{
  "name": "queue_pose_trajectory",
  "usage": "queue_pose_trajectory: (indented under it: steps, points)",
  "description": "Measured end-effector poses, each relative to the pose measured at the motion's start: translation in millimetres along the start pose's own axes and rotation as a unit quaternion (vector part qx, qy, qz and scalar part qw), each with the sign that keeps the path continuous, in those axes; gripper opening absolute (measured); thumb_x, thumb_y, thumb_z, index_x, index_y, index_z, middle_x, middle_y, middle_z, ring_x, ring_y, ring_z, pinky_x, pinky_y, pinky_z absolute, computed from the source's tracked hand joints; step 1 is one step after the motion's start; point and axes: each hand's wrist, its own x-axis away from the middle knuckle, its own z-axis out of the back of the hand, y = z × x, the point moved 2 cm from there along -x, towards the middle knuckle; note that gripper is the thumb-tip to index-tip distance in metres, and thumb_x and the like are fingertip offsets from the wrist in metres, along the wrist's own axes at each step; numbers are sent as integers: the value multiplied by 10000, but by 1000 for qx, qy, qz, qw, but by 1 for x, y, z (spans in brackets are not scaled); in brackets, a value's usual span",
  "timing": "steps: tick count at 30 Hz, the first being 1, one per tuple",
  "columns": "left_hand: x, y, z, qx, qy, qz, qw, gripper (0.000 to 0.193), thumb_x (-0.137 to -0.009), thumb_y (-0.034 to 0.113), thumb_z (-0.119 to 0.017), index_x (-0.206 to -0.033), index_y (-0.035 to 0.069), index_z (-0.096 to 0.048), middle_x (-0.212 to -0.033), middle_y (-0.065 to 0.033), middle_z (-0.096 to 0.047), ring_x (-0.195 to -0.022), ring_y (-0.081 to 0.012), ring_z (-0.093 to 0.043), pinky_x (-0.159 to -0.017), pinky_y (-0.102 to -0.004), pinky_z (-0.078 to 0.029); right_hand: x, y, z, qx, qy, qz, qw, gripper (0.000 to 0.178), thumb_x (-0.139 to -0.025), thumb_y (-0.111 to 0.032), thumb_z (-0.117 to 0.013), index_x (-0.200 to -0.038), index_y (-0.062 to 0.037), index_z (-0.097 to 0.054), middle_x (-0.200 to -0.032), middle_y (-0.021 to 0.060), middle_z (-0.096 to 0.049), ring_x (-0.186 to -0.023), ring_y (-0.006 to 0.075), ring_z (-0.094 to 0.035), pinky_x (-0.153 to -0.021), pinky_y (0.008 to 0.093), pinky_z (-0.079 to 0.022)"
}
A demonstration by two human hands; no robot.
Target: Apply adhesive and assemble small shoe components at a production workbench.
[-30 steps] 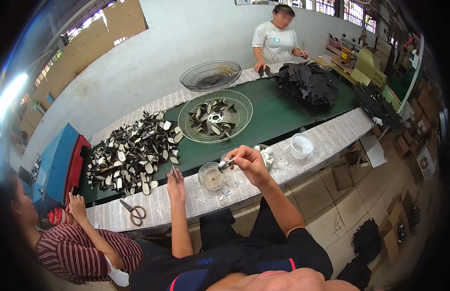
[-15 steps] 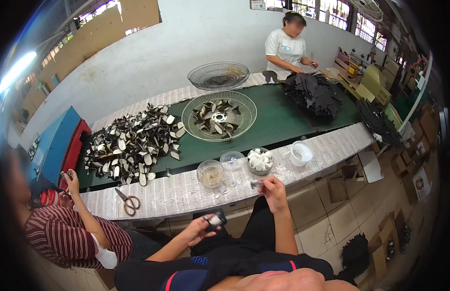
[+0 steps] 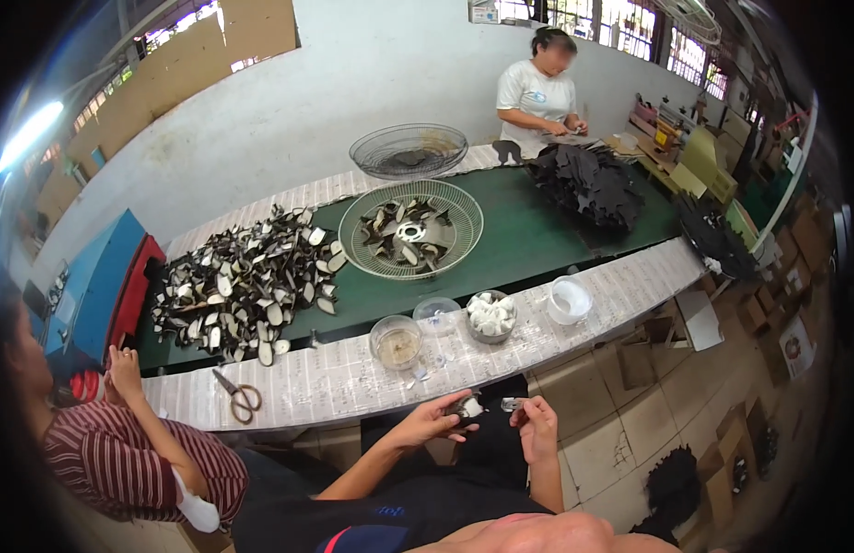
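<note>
My left hand (image 3: 431, 420) is closed on a small dark piece with a white patch (image 3: 470, 406), just in front of the table edge. To its right, my right hand (image 3: 538, 431) pinches a small, clear-looking shiny piece (image 3: 511, 405); its exact kind is too small to make out. A short gap separates the two held pieces. On the table beyond my hands stand a clear tub with a brownish bottom (image 3: 397, 345), a bowl of white pieces (image 3: 491, 318) and a white tub (image 3: 570, 300).
A heap of black-and-white pieces (image 3: 252, 286) lies on the green belt (image 3: 514, 221), beside a wire fan guard (image 3: 344, 241) holding similar pieces. Scissors (image 3: 239, 396) rest near the front edge. Co-workers sit left and stand far right, by a black stack (image 3: 588, 184).
My left hand has moved up and right with the dark piece. My right hand has dropped away from the table edge with the shiny piece. The far co-worker's hands have come together.
</note>
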Motion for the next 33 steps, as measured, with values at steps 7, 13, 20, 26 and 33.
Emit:
queue_pose_trajectory:
  steps: [7,13,20,26,33]
  points:
    - [-11,40,31,-28,121,-39,992,537,-904,150,-640,-1375,18,-419,-1200,-103,-599,-1064,-215,-617,-807,-292,-541,-30,-26,-53,72,16,85,994,129,-910,-124,-597,-887,3,-610,-900,96,-647,-689,127,-551,-654,261,-453]
    - [4,58,26,129,99,-119,979,505,-900,180,-658,-1338,19,-464,-1115,-106,-629,-1006,-160,-617,-812,-260,-518,-18,-57,-120,214,-67,178,958,57,-885,-9,-597,-909,34,-568,-980,196,-650,-783,180,-607,-736,282,-506]
    - [25,47,28,145,142,-140,969,446,-868,274,-696,-1192,-5,-567,-1034,-95,-654,-944,-156,-639,-779,-258,-530,-15,-57,-155,432,-165,317,828,143,-785,24,-677,-909,23,-606,-937,178,-673,-785,273,-646,-700,317,-516]
    - [35,34,33,99,152,-154,971,441,-816,326,-743,-1087,4,-611,-941,-72,-671,-847,-129,-640,-734,-247,-538,-18,-45,-177,488,-217,324,781,185,-743,6,-725,-900,8,-627,-921,144,-669,-696,250,-644,-589,306,-525]
    - [35,34,29,106,171,-143,969,443,-798,300,-767,-1084,1,-609,-988,-61,-660,-861,-127,-633,-778,-267,-533,-23,-39,-177,516,-226,365,741,186,-729,-11,-743,-875,1,-629,-918,121,-657,-660,244,-628,-560,314,-510]
